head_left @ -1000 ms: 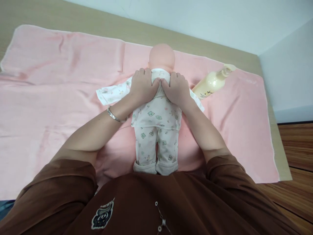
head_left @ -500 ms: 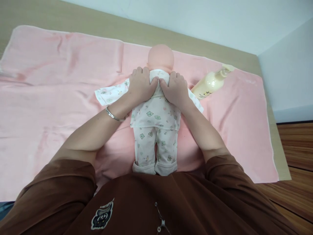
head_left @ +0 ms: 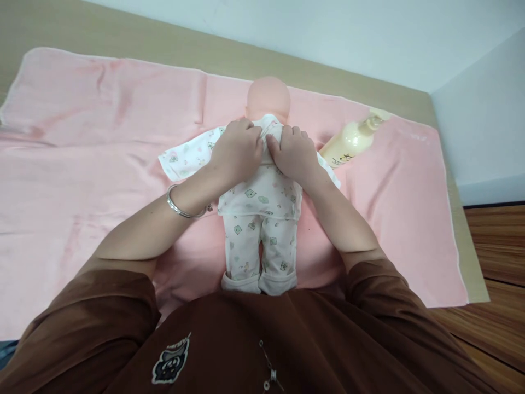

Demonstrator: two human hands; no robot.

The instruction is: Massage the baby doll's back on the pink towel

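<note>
A baby doll [head_left: 268, 98] in a white printed suit [head_left: 262, 219] lies on a pink blanket [head_left: 102, 142], its bald head away from me. My left hand [head_left: 235, 150] and my right hand [head_left: 293, 153] sit side by side on the doll's upper body, just below the head. Both have their fingers curled, pinching the suit's fabric near the collar. A silver bangle circles my left wrist. The doll's sleeves spread out flat to either side, partly hidden under my hands.
A cream lotion bottle [head_left: 353, 141] lies on its side on the blanket, right of the doll. The blanket covers a light wooden table [head_left: 164, 46] set against a pale wall. Wooden floor [head_left: 500, 257] shows past the table's right edge.
My hands lay flat on the doll's shoulders before; now their fingers have curled in and gathered the fabric at the collar. The left sleeve shows more.
</note>
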